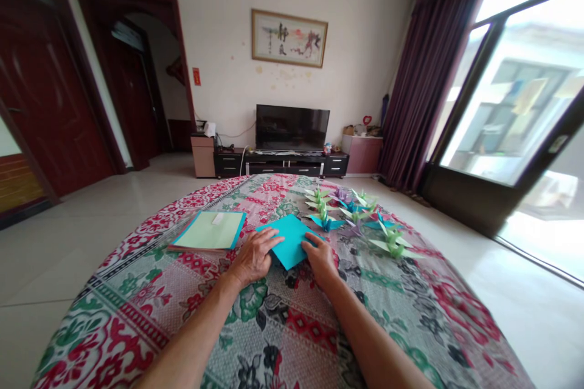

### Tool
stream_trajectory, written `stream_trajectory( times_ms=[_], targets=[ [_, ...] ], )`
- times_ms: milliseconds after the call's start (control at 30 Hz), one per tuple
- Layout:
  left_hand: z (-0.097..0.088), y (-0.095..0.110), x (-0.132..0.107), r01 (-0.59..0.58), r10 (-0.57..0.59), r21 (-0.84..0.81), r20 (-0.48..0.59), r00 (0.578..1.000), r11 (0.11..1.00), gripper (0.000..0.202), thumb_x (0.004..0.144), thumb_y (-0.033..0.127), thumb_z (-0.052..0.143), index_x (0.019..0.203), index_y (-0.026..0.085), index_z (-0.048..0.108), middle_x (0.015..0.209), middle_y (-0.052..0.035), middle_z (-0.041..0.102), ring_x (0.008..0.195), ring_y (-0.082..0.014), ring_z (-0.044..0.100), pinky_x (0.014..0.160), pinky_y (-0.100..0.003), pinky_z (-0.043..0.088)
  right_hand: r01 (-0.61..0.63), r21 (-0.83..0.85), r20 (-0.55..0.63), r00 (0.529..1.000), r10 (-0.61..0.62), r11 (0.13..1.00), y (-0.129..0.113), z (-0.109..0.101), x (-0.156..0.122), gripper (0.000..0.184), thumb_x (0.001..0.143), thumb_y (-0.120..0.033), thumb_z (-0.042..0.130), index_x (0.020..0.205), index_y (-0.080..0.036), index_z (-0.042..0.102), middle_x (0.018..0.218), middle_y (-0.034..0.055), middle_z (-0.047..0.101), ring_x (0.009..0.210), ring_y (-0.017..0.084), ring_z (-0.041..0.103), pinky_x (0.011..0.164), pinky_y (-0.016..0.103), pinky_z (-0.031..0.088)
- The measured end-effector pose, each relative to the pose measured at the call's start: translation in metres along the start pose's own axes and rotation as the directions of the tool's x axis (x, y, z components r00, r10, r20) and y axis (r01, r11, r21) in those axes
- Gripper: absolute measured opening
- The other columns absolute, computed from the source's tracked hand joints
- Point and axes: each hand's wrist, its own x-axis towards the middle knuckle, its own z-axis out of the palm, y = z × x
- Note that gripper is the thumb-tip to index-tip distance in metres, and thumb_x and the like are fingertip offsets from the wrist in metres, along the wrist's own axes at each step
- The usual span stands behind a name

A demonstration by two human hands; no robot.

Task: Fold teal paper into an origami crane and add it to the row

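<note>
A bright blue sheet of origami paper [290,243] lies on the table in front of me, turned so a corner points toward me. My left hand [256,255] grips its left corner, fingers on top and thumb near the lower left edge. On the opposite side, my right hand [320,256] has its curled fingers on the right corner; its thumb is partly hidden. Left of my hands sits a stack of square paper [207,232], pale green over blue, with a small white piece [218,218] on it. Several folded paper cranes [325,222] stand beyond my right hand.
A patterned cloth [255,340] covers the round table. More cranes, green [395,243] and purple [353,228], spread toward the right edge. Past the table are a television [292,127] on a low cabinet [285,165], a dark curtain [408,85] and a glass door [493,103].
</note>
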Motion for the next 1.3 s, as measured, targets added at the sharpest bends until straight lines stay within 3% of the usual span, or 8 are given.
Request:
stream_trajectory(
  times_ms=[167,300,400,533,767,933,1133,1300],
  targets=[
    [-0.001,0.001,0.001,0.018,-0.017,-0.020,0.075,0.997,1.000,0.048,0.074,0.005,0.041,0.109,0.029,0.064,0.123,-0.0027,0.059,0.121,-0.0219,0.045,0.101,-0.045,0.033,0.156,-0.182,-0.054,0.984,-0.169,0.971,-0.003,0.004,-0.003,0.043,0.069,-0.033,0.051,0.105,-0.015,0.064,0.100,0.0104,0.065,0.092,0.025,0.059,0.084,0.038,0.045],
    [0.003,-0.004,-0.002,0.058,-0.053,-0.062,0.092,0.994,0.996,0.048,0.071,0.003,0.040,0.103,0.027,0.067,0.115,-0.0030,0.063,0.115,-0.0210,0.051,0.100,-0.045,0.033,0.435,-0.334,-0.146,0.853,-0.502,0.836,-0.016,0.001,-0.015,0.042,0.071,-0.027,0.051,0.111,-0.015,0.057,0.129,0.0139,0.046,0.119,0.026,0.042,0.098,0.041,0.035],
    [0.006,-0.007,-0.003,0.073,-0.062,-0.144,0.081,0.995,0.987,0.048,0.069,0.002,0.039,0.099,0.025,0.069,0.109,-0.0032,0.067,0.106,-0.0186,0.057,0.098,-0.040,0.038,0.542,-0.424,0.016,0.805,-0.593,0.725,-0.027,-0.004,-0.026,0.030,0.078,-0.027,0.051,0.105,-0.018,0.059,0.124,0.0104,0.051,0.120,0.024,0.040,0.102,0.041,0.027],
    [0.009,-0.010,-0.003,0.128,-0.121,-0.275,0.045,0.992,0.953,0.045,0.068,0.003,0.039,0.094,0.023,0.070,0.104,-0.0021,0.068,0.099,-0.0161,0.061,0.095,-0.032,0.043,0.638,-0.359,0.385,0.766,-0.515,0.681,-0.035,-0.007,-0.037,0.027,0.085,-0.037,0.047,0.102,-0.020,0.061,0.100,0.0075,0.064,0.098,0.020,0.055,0.095,0.034,0.033],
    [0.009,-0.012,-0.002,0.195,-0.213,-0.376,-0.006,0.977,0.906,0.036,0.071,0.010,0.042,0.088,0.021,0.071,0.098,-0.0029,0.068,0.094,-0.0159,0.061,0.090,-0.029,0.046,0.676,-0.358,0.517,0.718,-0.466,0.645,-0.036,-0.014,-0.036,0.036,0.083,-0.044,0.050,0.107,-0.019,0.059,0.093,0.0058,0.065,0.090,0.018,0.057,0.086,0.029,0.037],
    [0.003,-0.006,-0.001,0.223,-0.256,-0.366,-0.043,0.966,0.903,0.038,0.072,0.013,0.044,0.101,0.022,0.067,0.096,-0.0032,0.068,0.090,-0.0168,0.062,0.085,-0.029,0.047,0.636,-0.445,0.466,0.766,-0.443,0.631,-0.028,-0.014,-0.030,0.023,0.085,-0.023,0.044,0.096,-0.019,0.063,0.081,0.0046,0.066,0.078,0.016,0.060,0.071,0.023,0.038],
    [0.003,-0.002,0.001,0.332,-0.372,-0.293,-0.091,0.924,0.896,0.050,0.078,0.023,0.045,0.128,0.020,0.048,0.082,-0.0032,0.067,0.069,-0.0158,0.062,0.072,-0.028,0.049,0.510,-0.496,0.341,0.859,-0.382,0.702,-0.025,-0.011,-0.026,0.028,0.084,-0.030,0.046,0.108,-0.022,0.059,0.087,0.0043,0.069,0.079,0.018,0.065,0.068,0.023,0.041],
    [0.009,-0.006,0.003,0.190,-0.219,-0.239,-0.104,0.970,0.952,0.046,0.083,0.021,0.042,0.128,0.023,0.048,0.100,-0.0067,0.066,0.095,-0.0183,0.060,0.086,-0.029,0.045,0.443,-0.517,0.298,0.895,-0.331,0.732,-0.025,-0.009,-0.022,0.043,0.081,-0.029,0.050,0.123,-0.020,0.048,0.104,0.0086,0.066,0.091,0.022,0.063,0.078,0.029,0.042]
  ],
)
